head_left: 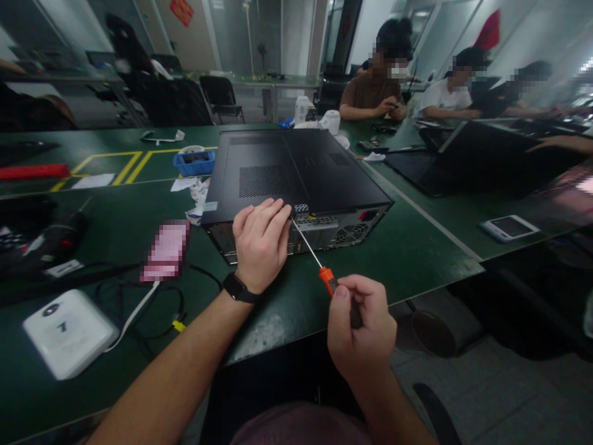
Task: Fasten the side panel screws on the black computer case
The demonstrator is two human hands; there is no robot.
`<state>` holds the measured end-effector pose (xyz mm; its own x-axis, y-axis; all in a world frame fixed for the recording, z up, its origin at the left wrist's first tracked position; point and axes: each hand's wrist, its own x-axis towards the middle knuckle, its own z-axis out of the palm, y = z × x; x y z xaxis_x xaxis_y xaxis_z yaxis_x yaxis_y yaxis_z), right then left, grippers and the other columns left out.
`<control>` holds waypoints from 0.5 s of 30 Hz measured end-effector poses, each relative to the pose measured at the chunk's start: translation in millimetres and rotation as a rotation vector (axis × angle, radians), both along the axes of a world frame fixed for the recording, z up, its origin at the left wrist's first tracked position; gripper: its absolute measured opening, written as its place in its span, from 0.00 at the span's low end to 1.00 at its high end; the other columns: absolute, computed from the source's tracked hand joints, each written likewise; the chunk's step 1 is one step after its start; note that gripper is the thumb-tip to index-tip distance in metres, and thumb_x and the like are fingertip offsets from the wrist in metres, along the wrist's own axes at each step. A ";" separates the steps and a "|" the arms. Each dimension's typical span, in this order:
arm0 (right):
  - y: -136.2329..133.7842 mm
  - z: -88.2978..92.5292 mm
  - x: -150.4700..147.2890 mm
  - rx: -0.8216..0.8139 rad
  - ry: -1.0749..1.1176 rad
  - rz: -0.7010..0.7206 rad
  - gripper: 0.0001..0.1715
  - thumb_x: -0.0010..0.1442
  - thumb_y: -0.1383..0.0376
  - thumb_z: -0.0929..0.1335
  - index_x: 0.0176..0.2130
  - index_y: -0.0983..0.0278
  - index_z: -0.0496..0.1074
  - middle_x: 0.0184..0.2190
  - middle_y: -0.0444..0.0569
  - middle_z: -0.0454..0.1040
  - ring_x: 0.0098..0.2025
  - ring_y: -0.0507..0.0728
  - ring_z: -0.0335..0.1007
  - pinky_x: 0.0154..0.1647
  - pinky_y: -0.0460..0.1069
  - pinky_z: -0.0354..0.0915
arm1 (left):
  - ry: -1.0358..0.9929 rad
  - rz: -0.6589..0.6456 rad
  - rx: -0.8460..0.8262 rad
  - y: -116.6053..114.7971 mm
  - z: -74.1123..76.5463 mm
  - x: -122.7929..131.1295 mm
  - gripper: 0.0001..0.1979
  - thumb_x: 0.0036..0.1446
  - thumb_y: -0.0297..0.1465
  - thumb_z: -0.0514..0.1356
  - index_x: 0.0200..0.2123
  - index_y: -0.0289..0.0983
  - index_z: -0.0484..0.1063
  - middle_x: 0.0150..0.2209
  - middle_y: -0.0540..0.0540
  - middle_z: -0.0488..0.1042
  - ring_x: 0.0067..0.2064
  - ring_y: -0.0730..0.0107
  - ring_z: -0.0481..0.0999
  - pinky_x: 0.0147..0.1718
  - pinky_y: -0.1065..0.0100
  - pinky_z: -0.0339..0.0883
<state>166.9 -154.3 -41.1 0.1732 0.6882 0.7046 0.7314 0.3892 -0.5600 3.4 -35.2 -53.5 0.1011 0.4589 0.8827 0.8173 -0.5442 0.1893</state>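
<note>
A black computer case [296,170] lies flat on the green table [417,253], its rear panel facing me. My left hand [260,244] rests on the near top edge of the case, fingers curled against it and close to the tool's tip. My right hand [359,324] is closed round the handle of an orange screwdriver [319,262]. The thin metal shaft runs up and left to the case's rear edge near my left fingertips. A black watch sits on my left wrist.
A white box [69,334] with cables lies at the near left. A blue tray [194,162] and paper scraps sit behind the case. A phone [508,227] lies at right. Several people sit across the far tables.
</note>
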 end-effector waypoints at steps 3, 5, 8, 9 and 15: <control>0.7 -1.5 0.4 0.014 -0.020 -0.011 0.05 0.67 0.68 0.66 0.44 0.63 0.68 0.25 0.39 0.74 0.23 0.47 0.72 0.26 0.41 0.65 | 0.008 0.009 0.006 -0.6 1.3 0.3 0.16 0.67 0.27 0.60 0.56 0.41 0.75 0.56 0.42 0.81 0.60 0.57 0.78 0.64 0.51 0.58; 1.2 -4.0 1.2 0.030 -0.036 -0.012 0.05 0.66 0.68 0.66 0.44 0.63 0.68 0.27 0.40 0.75 0.23 0.47 0.73 0.26 0.42 0.66 | 0.017 0.023 0.017 -1.0 2.4 0.7 0.15 0.67 0.27 0.60 0.55 0.41 0.75 0.55 0.42 0.81 0.59 0.58 0.78 0.64 0.51 0.59; 1.7 -8.0 2.5 0.032 -0.042 -0.009 0.06 0.66 0.67 0.66 0.45 0.63 0.68 0.28 0.41 0.75 0.24 0.48 0.73 0.27 0.43 0.67 | 0.018 0.022 0.040 -1.3 3.6 1.2 0.14 0.67 0.27 0.60 0.55 0.40 0.76 0.55 0.42 0.81 0.59 0.59 0.79 0.63 0.52 0.59; 1.9 -9.0 2.9 0.030 -0.038 -0.012 0.06 0.66 0.67 0.66 0.45 0.63 0.68 0.28 0.41 0.75 0.24 0.48 0.73 0.26 0.42 0.66 | 0.016 0.020 0.044 -1.3 3.7 1.2 0.14 0.67 0.27 0.60 0.55 0.39 0.76 0.54 0.41 0.82 0.59 0.59 0.79 0.63 0.53 0.59; 1.0 -9.9 5.8 0.066 -0.015 -0.039 0.06 0.65 0.66 0.67 0.44 0.63 0.70 0.28 0.41 0.75 0.24 0.47 0.73 0.26 0.42 0.66 | -0.020 0.003 -0.010 -0.8 1.9 1.3 0.15 0.67 0.28 0.60 0.55 0.42 0.76 0.56 0.43 0.81 0.60 0.58 0.78 0.65 0.51 0.56</control>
